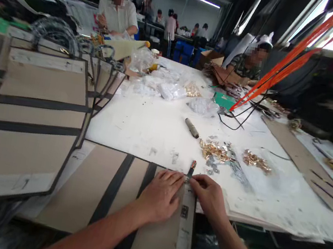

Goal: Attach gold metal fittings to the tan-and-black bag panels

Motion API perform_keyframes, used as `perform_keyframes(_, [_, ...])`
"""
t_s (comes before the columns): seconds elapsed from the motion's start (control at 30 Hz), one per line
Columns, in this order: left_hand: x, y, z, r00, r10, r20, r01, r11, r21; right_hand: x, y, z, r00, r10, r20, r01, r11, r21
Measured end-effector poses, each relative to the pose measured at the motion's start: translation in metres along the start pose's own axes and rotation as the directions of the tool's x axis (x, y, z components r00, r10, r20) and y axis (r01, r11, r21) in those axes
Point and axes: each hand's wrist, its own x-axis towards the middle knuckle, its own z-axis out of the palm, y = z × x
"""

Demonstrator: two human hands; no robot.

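A flat beige bag panel with dark bands and a white strip lies across the table's near edge. My left hand rests flat on it, palm down, fingers stretched toward its far edge. At the panel's far right corner, my right hand has thumb and forefinger closed beside a small metal piece; what they pinch is too small to make out. A short dark tab with an orange-and-gold end sticks out beyond that edge, between both hands.
Stacked bag panels with wrapped handles fill the left. Gold metal fittings, another gold heap and a grey cylindrical tool lie ahead on the white table. Orange straps hang at right. Co-workers sit beyond.
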Motion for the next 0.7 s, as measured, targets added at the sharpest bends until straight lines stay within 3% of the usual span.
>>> perform_keyframes(0.33, [0.001, 0.001, -0.001, 1.000, 0.000, -0.031, 0.000, 1.000, -0.015, -0.002, 0.007, 0.012, 0.999, 0.025, -0.031, -0.025, 1.000, 0.003])
perform_keyframes(0.57, [0.000, 0.001, -0.002, 0.999, 0.012, -0.037, -0.013, 1.000, -0.027, -0.004, 0.011, 0.013, 0.998, -0.023, -0.051, 0.012, 0.979, -0.202])
perform_keyframes(0.7, [0.001, 0.001, -0.002, 0.999, 0.013, -0.038, -0.014, 1.000, -0.021, -0.001, 0.009, 0.011, 0.998, -0.044, -0.034, 0.027, 0.920, -0.390])
